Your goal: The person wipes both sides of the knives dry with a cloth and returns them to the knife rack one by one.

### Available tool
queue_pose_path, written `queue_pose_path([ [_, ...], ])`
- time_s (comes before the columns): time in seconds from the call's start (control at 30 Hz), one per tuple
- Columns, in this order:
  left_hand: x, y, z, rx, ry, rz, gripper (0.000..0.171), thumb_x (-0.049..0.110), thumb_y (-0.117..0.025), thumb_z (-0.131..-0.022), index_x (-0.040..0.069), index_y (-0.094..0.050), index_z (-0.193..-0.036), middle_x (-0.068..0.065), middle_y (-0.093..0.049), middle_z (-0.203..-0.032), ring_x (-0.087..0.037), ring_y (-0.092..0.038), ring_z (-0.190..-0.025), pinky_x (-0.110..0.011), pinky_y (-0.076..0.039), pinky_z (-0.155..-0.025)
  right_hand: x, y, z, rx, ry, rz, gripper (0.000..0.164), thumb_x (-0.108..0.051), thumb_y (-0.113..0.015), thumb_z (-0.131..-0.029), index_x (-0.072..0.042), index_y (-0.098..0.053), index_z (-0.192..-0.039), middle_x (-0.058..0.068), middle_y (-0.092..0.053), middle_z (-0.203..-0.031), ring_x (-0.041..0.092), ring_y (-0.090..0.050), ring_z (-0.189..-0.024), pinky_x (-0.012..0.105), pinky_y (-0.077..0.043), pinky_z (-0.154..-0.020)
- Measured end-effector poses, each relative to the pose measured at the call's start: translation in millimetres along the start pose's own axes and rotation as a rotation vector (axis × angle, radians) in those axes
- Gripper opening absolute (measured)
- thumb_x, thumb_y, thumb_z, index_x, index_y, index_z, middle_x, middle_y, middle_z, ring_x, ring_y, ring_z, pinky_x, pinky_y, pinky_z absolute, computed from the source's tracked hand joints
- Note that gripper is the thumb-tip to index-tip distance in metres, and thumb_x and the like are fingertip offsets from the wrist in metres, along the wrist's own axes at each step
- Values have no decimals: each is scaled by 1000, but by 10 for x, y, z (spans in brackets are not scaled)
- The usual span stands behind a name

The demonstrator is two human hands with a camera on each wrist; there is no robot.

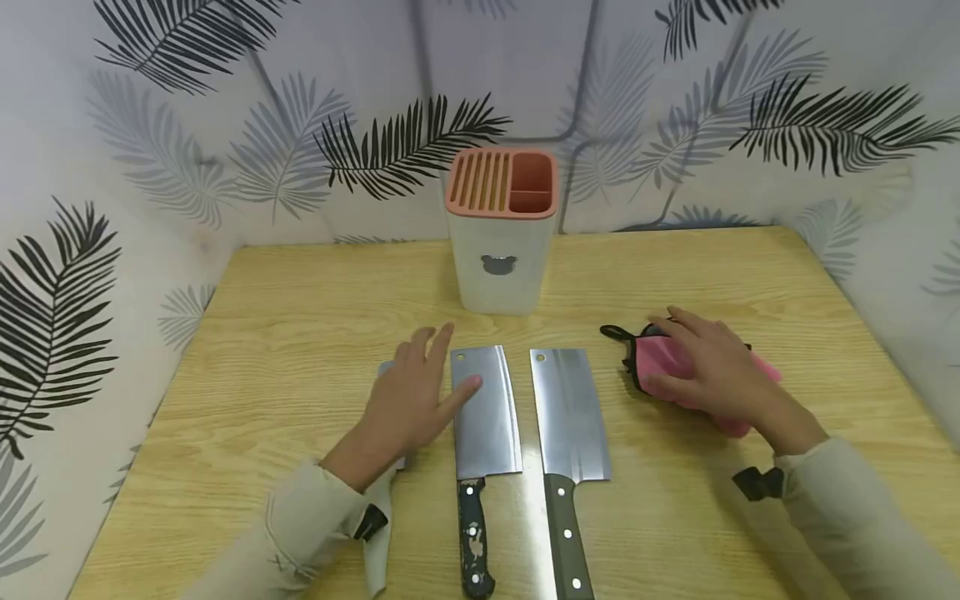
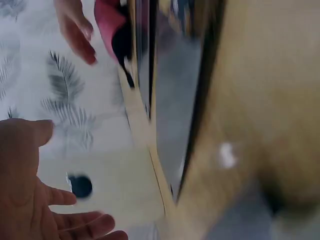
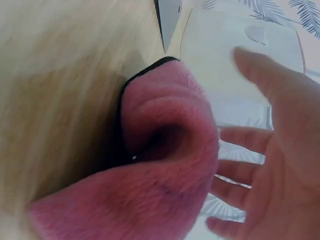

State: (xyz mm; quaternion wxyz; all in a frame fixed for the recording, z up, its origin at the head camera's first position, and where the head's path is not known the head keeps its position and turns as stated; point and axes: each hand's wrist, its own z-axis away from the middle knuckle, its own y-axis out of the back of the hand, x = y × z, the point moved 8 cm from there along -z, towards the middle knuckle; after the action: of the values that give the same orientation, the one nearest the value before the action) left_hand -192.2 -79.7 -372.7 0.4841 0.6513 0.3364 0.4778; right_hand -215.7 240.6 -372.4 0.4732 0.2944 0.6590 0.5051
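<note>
My left hand (image 1: 408, 396), fingers spread, hovers over a knife with a pale handle (image 1: 378, 533) and hides most of its blade. Its thumb overlaps the blade of a cleaver (image 1: 486, 417) with a worn black handle. To the right lies a second cleaver (image 1: 568, 417) with an olive-green handle. My right hand (image 1: 708, 367) is over a crumpled pink plush cloth (image 3: 165, 115) with black edging and a black loop. In the right wrist view, its fingers (image 3: 240, 172) extend loosely beside the cloth without curling round it.
A white knife block (image 1: 498, 275) with an orange slotted top and a grey bear-shaped mark stands at the back of the wooden table (image 1: 300, 333). Behind and beside the table hangs a pale leaf-patterned cloth (image 1: 510, 67). Both cleaver handles point toward the front.
</note>
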Motion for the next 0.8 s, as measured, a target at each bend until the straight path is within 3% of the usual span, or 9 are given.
queue_pose_path([
  [0.13,412,-156,173,-13,-119,-103,67,55,-42,-93,7,-34,-139,-11,-56,-112,-25,-60,-89,-33,-46,-52,87,34,63,28,-12,69,57,-47,-66,-82,-12,-57,-125,16,-57,-129,36,-51,-121,60,-33,-100],
  [0.2,595,-250,262,-21,-167,-154,60,55,-44,-92,6,-41,-128,-7,-56,-95,-20,-57,-72,-27,-37,-44,146,25,100,19,-34,71,54,-50,-66,-81,-15,-59,-122,12,-63,-121,34,-57,-111,55,-41,-92],
  [0.3,824,-395,381,-31,-221,-205,54,58,-46,-90,9,-45,-113,-1,-51,-81,-15,-50,-59,-24,-29,-41,210,-38,159,-29,-55,55,59,-54,-64,-81,-15,-56,-125,11,-64,-119,34,-60,-107,54,-46,-84],
  [0.4,997,-510,482,-23,-255,-234,51,60,-47,-88,11,-45,-103,2,-48,-76,-13,-46,-54,-23,-26,-38,246,-104,203,-58,-61,62,67,-57,-61,-82,-12,-53,-131,15,-58,-129,39,-54,-117,58,-43,-91],
  [0.5,1099,-622,553,-60,-252,-253,51,63,-43,-88,12,-46,-97,3,-48,-72,-13,-43,-51,-23,-23,-38,268,-136,227,-52,-54,89,71,-56,-62,-81,-10,-50,-134,19,-51,-136,43,-48,-122,61,-39,-96],
  [0.67,1150,-805,610,-215,-186,-204,60,72,-38,-85,15,-51,-71,5,-46,-56,-11,-43,-46,-26,-26,-39,281,-186,231,-54,0,108,81,-43,-76,-72,-7,-44,-138,25,-45,-139,45,-47,-123,59,-38,-97],
  [0.8,1172,-902,627,-271,-143,-187,66,80,-37,-78,20,-44,-51,6,-44,-47,-8,-41,-43,-28,-28,-37,311,-242,224,-46,1,120,81,-31,-76,-72,-5,-40,-140,26,-44,-139,45,-47,-123,58,-39,-97],
])
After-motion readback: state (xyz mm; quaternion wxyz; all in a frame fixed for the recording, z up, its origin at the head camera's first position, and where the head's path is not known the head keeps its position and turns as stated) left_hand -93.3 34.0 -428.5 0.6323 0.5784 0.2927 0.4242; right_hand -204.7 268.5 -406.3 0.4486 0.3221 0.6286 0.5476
